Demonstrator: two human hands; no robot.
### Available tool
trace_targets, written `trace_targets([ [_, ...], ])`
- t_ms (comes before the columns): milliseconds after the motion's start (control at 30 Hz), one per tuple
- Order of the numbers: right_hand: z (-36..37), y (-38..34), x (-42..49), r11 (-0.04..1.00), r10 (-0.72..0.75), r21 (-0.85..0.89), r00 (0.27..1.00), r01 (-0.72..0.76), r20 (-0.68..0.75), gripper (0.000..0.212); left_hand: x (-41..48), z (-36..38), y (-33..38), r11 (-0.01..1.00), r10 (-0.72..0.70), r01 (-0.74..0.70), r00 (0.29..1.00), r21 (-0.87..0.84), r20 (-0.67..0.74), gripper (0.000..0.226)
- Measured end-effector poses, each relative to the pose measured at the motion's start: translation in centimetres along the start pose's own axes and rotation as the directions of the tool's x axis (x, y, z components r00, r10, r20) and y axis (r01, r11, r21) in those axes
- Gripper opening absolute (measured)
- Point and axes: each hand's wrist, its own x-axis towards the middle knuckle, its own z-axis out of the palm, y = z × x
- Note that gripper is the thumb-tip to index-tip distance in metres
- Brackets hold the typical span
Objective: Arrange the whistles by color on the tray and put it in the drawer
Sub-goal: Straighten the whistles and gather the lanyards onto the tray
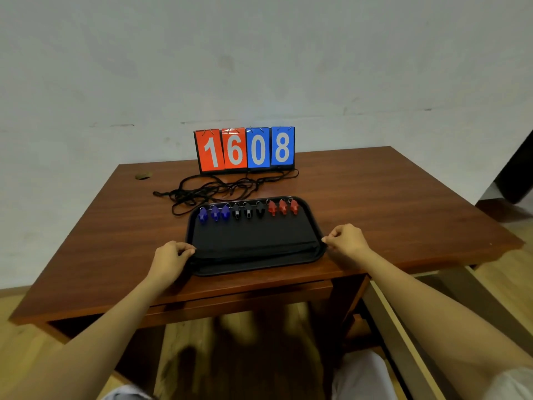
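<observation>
A black tray (253, 261) lies near the front edge of the brown wooden table (375, 197). Along its far side stands a row of whistles: three blue whistles (215, 213) at the left, three black whistles (248, 210) in the middle, three red whistles (283, 207) at the right. My left hand (170, 259) pinches the tray's left rim. At the tray's right rim my right hand (347, 239) grips with thumb and fingers. The tray rests flat on the table. An open drawer (409, 327) shows at the lower right, beside the table.
A flip scoreboard (245, 150) reading 1608 stands at the table's back against the wall. A tangle of black cords (213, 189) lies between it and the tray. A small brown spot (143, 176) marks the table's far left. My knees show under the table.
</observation>
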Motion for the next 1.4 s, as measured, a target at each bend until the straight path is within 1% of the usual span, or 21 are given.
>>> trace_targets([
  [100,0.2,0.3,0.0,1.0,0.004,0.025,1.0,-0.004,-0.022,0.031,-0.2,0.4,-0.2,1.0,0.023,-0.023,0.999,0.002,-0.03,0.018],
  [167,0.2,0.3,-0.1,1.0,0.001,0.03,1.0,0.0,-0.016,0.027,-0.3,0.6,-0.3,1.0,0.019,-0.02,0.999,-0.011,-0.051,0.012],
  [267,0.3,0.2,-0.3,1.0,-0.009,0.017,1.0,0.009,-0.002,0.022,-0.2,0.8,-0.8,1.0,0.025,-0.025,0.998,0.014,-0.062,0.008],
  [433,0.7,0.5,-0.3,1.0,0.005,0.001,1.0,-0.005,0.002,0.023,-0.1,1.3,-1.7,0.991,0.079,-0.07,0.993,0.112,-0.085,0.01],
  [600,0.7,0.6,-0.3,1.0,-0.029,-0.012,0.999,0.028,-0.019,0.015,-0.2,1.8,-2.0,0.972,0.081,-0.054,0.991,0.23,-0.11,0.015],
  [667,0.7,0.8,-0.3,0.997,-0.068,-0.021,0.998,0.068,-0.016,0.011,-0.4,2.1,-2.1,0.965,0.107,-0.075,0.987,0.252,-0.118,0.016],
  [767,0.8,1.0,-0.3,0.982,-0.181,-0.048,0.983,0.181,0.012,0.019,-0.7,2.6,-2.2,0.949,0.201,-0.162,0.972,0.271,-0.12,0.022],
  [867,1.1,0.9,-0.3,0.944,-0.309,-0.103,0.95,0.313,0.048,0.027,-0.8,3.0,-2.2,0.921,0.291,-0.254,0.953,0.296,-0.088,0.029],
  [933,1.4,0.7,-0.3,0.911,-0.374,-0.162,0.925,0.38,0.071,0.028,-0.8,3.2,-2.1,0.903,0.322,-0.286,0.944,0.32,-0.068,0.032],
  [1033,2.0,0.3,-0.1,0.881,-0.399,-0.239,0.913,0.408,0.088,0.03,-0.7,3.4,-1.7,0.902,0.316,-0.287,0.948,0.322,-0.04,0.029],
  [1133,2.6,0.3,0.1,0.862,-0.387,-0.311,0.916,0.4,0.105,0.026,-0.7,3.5,-1.5,0.903,0.303,-0.277,0.952,0.327,-0.031,0.021],
  [1233,3.0,0.2,0.1,0.831,-0.394,-0.373,0.91,0.413,0.131,0.023,-0.6,3.6,-1.6,0.908,0.302,-0.277,0.953,0.315,-0.034,0.022],
  [1300,3.2,-0.1,-0.1,0.809,-0.429,-0.384,0.894,0.445,0.132,0.027,-0.6,3.9,-1.6,0.906,0.323,-0.295,0.945,0.303,-0.046,0.024],
  [1400,3.7,-1.0,-0.3,0.776,-0.488,-0.378,0.86,0.505,0.148,0.033,-0.5,4.6,-1.3,0.887,0.392,-0.362,0.919,0.287,-0.053,0.026],
])
